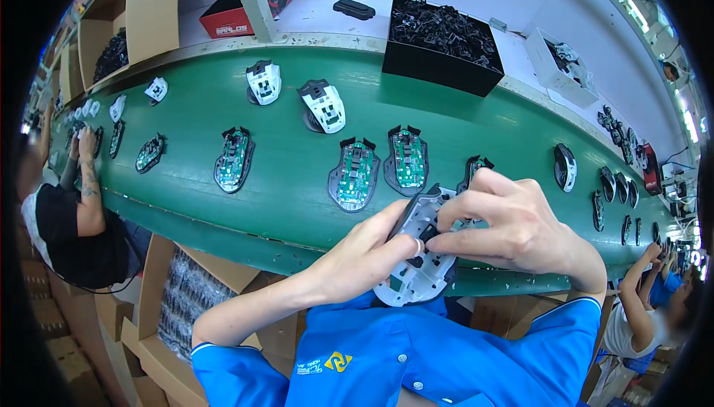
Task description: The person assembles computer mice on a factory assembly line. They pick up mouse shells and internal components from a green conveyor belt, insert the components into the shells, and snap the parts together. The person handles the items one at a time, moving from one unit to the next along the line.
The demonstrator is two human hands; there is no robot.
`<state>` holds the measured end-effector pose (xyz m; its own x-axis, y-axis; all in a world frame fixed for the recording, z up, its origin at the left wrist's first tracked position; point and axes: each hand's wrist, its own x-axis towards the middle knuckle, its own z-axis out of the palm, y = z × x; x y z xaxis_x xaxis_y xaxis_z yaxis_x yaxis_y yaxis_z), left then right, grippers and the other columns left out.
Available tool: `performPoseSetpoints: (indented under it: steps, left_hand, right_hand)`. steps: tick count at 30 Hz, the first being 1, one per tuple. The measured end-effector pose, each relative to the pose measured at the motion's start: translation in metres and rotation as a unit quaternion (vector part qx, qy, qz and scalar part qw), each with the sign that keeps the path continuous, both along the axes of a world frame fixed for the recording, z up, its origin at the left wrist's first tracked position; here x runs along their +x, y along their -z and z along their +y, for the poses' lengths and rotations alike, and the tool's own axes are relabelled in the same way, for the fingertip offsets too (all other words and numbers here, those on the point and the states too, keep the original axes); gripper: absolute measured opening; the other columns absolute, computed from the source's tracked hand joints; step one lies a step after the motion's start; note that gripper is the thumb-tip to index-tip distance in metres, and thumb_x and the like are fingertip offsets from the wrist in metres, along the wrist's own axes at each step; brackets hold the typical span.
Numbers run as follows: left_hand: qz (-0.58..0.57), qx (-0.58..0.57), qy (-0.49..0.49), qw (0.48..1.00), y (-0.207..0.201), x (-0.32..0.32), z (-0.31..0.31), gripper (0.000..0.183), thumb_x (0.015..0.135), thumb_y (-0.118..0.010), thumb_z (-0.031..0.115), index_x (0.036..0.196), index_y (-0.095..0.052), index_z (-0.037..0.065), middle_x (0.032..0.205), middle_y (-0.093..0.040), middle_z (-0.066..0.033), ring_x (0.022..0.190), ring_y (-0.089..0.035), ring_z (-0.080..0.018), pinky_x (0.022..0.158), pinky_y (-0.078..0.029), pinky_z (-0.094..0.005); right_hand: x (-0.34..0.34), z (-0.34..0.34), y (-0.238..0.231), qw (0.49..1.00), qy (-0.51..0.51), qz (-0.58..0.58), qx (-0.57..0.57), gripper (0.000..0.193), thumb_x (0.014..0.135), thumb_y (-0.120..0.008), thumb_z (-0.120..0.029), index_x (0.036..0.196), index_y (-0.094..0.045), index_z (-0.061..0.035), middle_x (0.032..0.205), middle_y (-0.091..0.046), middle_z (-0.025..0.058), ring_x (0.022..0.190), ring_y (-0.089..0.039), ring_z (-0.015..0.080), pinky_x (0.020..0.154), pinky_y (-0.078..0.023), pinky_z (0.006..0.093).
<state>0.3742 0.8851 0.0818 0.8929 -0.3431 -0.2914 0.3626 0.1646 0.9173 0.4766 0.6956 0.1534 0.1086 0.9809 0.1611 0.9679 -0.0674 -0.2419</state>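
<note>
Near us, our left hand [366,255] grips a white shell [418,288] while our right hand [513,227] pinches a black part [428,234] inside it.

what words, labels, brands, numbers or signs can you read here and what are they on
Red box: white lettering, readable but not copied here.
Blue shirt: small white lettering beside a yellow emblem, not copied.
Held white shell: no readable text.
Green circuit boards: any markings too small to read.

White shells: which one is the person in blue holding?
The shell in the left hand, with the right hand over it; the two nearest other white shells lie on the green table.
</note>
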Motion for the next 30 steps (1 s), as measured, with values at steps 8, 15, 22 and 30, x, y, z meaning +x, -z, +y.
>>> performPoseSetpoints:
  steps: [8,15,22,30]
  left_hand:
    - [-0.099,0.066,-0.051,0.992,0.001,0.005,-0.005,0.037,0.083,-0.053,0.008,0.118,-0.049,-0.002,0.095,-0.061,-0.0091,0.078,-0.056,-0.012,0.069,-0.047,-0.0299]
    - [-0.194,0.145,-0.13,0.961,-0.004,0.001,-0.006,0.032,0.082,-0.056,0.003,0.113,-0.052,-0.003,0.088,-0.064,-0.0152,0.074,-0.062,-0.0238,0.069,-0.048,-0.0343]
    - [-0.307,0.2,-0.174,0.914,0.004,0.002,-0.002,0.024,0.08,-0.058,-0.002,0.104,-0.058,-0.004,0.094,-0.058,-0.0098,0.084,-0.056,-0.0139,0.071,-0.045,-0.027]
    - [-0.269,0.157,-0.225,0.923,0.013,0.006,0.001,0.025,0.078,-0.062,0.003,0.101,-0.059,-0.005,0.089,-0.054,-0.0106,0.075,-0.056,-0.0179,0.062,-0.044,-0.0298]
  right_hand:
    - [-0.017,0.002,0.002,0.995,0.095,-0.031,0.031,0.032,0.065,-0.075,-0.015,0.095,-0.067,-0.0128,0.095,-0.054,0.0029,0.075,-0.051,0.0177,0.054,-0.047,0.0279]
    - [-0.02,0.008,0.018,0.953,0.201,0.217,0.065,0.056,0.074,-0.074,-0.014,0.123,-0.05,-0.0038,0.1,-0.054,0.0146,0.084,-0.059,0.0279,0.071,-0.049,0.0363]
    - [-0.022,0.013,0.023,0.955,0.209,0.196,0.076,0.05,0.072,-0.076,-0.013,0.116,-0.054,-0.0046,0.09,-0.057,0.0123,0.081,-0.059,0.0257,0.067,-0.048,0.0337]
    - [-0.039,0.011,0.032,0.901,0.28,0.318,0.095,0.092,0.069,-0.078,-0.015,0.143,-0.024,-0.0049,0.121,-0.05,0.0163,0.093,-0.058,0.0222,0.058,-0.052,0.0283]
